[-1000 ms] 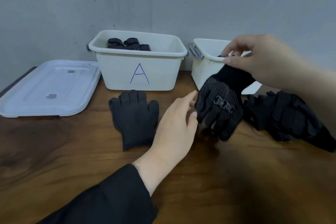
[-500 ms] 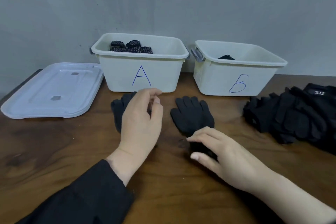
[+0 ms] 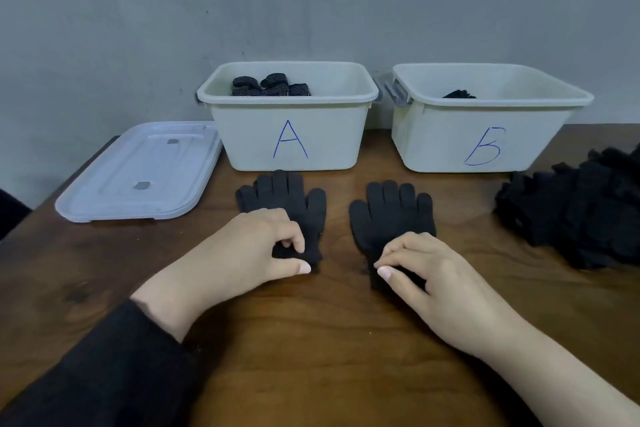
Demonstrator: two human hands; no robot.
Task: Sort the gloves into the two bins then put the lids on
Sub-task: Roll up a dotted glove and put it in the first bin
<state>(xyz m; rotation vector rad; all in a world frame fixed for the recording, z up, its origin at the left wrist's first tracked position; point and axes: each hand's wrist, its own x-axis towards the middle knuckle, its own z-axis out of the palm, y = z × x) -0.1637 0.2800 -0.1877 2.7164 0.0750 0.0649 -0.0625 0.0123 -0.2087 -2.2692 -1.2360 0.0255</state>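
Two plain dark gloves lie flat on the wooden table, fingers pointing away from me. My left hand (image 3: 242, 250) pinches the cuff of the left glove (image 3: 284, 201). My right hand (image 3: 433, 274) pinches the cuff of the right glove (image 3: 391, 215). Behind them stand two white bins: bin A (image 3: 242, 135) holds dotted black gloves (image 3: 270, 85), and bin B (image 3: 433, 135) shows a bit of a dark glove (image 3: 459, 94) inside. A white lid (image 3: 104, 191) lies flat to the left of bin A.
A heap of black gloves (image 3: 575, 211) sits at the table's right edge, beside bin B. A grey wall rises right behind the bins. Bare wood (image 3: 329, 340) stretches between me and the two gloves.
My right hand has laid the second glove flat in front of bin B and now pinches its cuff. My left hand has dropped onto the left glove's cuff.
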